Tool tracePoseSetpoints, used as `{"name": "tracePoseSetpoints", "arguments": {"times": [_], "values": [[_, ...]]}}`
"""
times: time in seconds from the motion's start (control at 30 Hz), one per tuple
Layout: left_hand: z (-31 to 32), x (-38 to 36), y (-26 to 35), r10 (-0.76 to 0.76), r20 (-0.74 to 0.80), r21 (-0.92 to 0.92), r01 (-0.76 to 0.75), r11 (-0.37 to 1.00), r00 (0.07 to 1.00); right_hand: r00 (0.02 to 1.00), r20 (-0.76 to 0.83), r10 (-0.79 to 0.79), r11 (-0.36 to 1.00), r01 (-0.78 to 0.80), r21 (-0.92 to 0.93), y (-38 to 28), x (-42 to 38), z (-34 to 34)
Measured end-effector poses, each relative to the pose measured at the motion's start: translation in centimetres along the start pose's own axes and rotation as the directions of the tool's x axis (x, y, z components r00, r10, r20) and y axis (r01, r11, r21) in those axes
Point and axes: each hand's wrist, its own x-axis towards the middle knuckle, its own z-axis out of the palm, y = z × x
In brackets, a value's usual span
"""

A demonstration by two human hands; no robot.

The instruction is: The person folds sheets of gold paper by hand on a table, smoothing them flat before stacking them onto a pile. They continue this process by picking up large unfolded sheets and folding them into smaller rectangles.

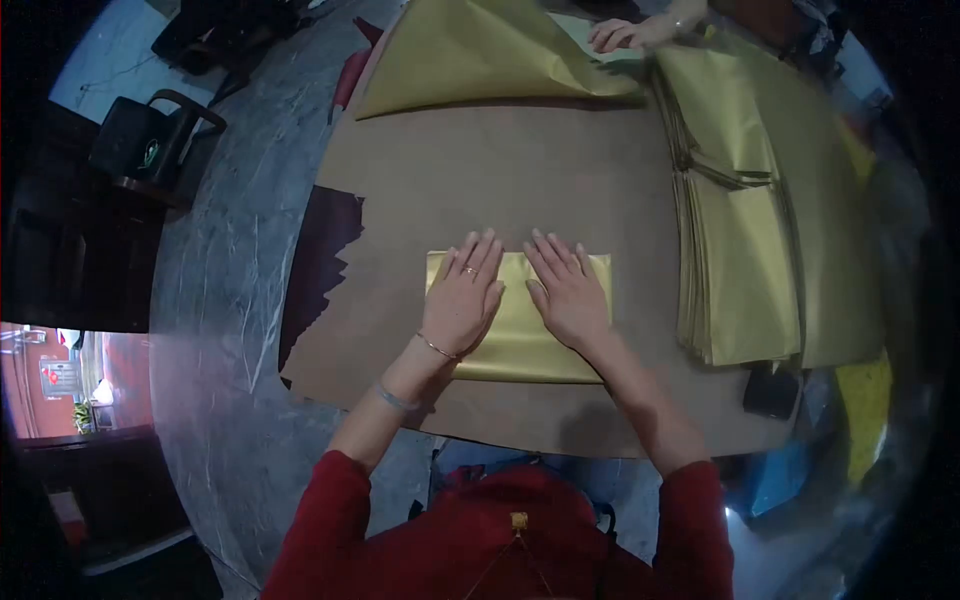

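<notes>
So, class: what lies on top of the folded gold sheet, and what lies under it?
Both hands, left hand and right hand, press flat on the folded gold sheet. Under it lies brown paper. Whatever sits beneath the palms is covered.

Gold sheet stack right; black bag left; co-worker's hand top.
</notes>
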Motion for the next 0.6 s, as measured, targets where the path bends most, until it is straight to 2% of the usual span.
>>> {"name": "tracePoseSetpoints", "arguments": {"times": [0.1, 0.27, 0.4, 0.47, 0.6], "values": [[1.1, 1.0, 0.7, 0.148, 0.069, -0.067, -0.143, 0.987, 0.987, 1.0, -0.018, -0.024, 1.0, 0.024, 0.004, 0.1, -0.1, 0.2], [2.2, 0.9, 0.7, 0.139, 0.044, -0.086, -0.135, 0.987, 0.989, 0.999, 0.035, -0.002, 0.999, 0.0, 0.042, 0.0, -0.2, 0.0], [2.4, 1.0, 0.8, 0.145, 0.023, -0.091, -0.142, 0.986, 0.989, 0.999, -0.035, -0.014, 1.0, 0.014, -0.001, 0.2, -0.3, 0.7], [1.8, 1.2, 1.1, 0.119, 0.077, -0.082, -0.112, 0.99, 0.99, 0.996, -0.069, 0.049, 0.999, -0.05, -0.013, 0.1, -0.6, 0.5], [2.3, 1.1, 0.9, 0.154, 0.032, -0.074, -0.152, 0.986, 0.988, 0.975, -0.186, 0.119, 0.992, -0.123, -0.01, 0.3, -1.3, 1.2]]}}
